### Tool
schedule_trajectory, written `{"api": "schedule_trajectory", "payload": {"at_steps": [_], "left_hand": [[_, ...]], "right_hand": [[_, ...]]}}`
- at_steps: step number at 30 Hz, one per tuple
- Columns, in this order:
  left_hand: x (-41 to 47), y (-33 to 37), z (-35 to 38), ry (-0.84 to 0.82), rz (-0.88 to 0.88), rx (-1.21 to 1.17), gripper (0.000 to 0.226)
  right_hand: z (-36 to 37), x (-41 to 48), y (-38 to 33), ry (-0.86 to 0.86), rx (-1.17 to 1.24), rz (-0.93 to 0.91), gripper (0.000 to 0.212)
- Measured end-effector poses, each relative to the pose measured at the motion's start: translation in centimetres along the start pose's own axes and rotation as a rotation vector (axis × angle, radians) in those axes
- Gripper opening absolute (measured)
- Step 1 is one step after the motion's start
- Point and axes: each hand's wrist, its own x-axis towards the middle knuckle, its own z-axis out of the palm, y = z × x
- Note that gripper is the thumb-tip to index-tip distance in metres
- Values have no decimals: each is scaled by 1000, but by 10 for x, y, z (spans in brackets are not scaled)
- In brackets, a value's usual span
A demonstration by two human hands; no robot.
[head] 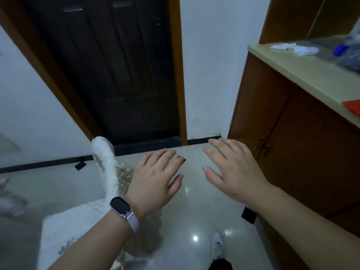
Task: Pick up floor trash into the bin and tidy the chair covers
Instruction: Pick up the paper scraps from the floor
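Door (pixel 109 71): upper centre of frame.
Cabinet (pixel 282 133): right of frame.
Chair cover (pixel 109 184): lower left, left of both hands.

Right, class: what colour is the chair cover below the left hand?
The chair cover is white and lacy; the head view shows it.

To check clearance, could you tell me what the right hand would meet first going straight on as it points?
Probably the black baseboard between door frame and cabinet; the right hand has only floor showing before it, though depth is unclear.
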Motion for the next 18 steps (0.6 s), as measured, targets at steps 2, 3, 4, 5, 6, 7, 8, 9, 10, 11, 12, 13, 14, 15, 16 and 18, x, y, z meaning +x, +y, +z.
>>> {"api": "schedule_trajectory", "payload": {"at_steps": [2,3,4,5,6,7,8,9,10,11,12,13,14,15,16,18], "left_hand": [[31,-14,9,-23,-50,20,42],[47,-20,14,-30,-72,28,41],[62,-25,19,-33,-92,35,41],[78,-31,23,-30,-107,39,41],[95,-36,29,-24,-121,43,42],[110,-41,34,-20,-137,53,42],[125,-46,40,-23,-157,66,43],[138,-51,47,-32,-180,74,44],[149,-55,53,-38,-196,76,45],[159,-59,59,-37,-205,73,45],[165,-63,63,-34,-217,65,45],[169,-67,67,-38,-236,58,45],[172,-74,71,-46,-254,59,45],[175,-82,75,-56,-269,67,45],[179,-92,79,-71,-284,70,45],[184,-116,92,-89,-320,69,45]], "right_hand": [[8,37,22,-8,37,-29,50],[11,55,34,-5,52,-38,50],[13,72,46,3,62,-40,51],[15,87,58,11,70,-39,51],[17,102,71,15,74,-41,51],[19,117,84,15,72,-52,51],[22,131,98,4,66,-67,50],[26,146,111,-16,59,-75,51],[31,159,123,-32,53,-82,51],[36,172,132,-40,50,-93,51],[42,182,138,-45,57,-103,51],[49,192,141,-48,65,-113,51],[56,202,143,-44,63,-126,51],[61,215,144,-36,58,-143,51],[66,229,145,-40,63,-157,51],[80,258,143,-62,76,-175,51]]}}
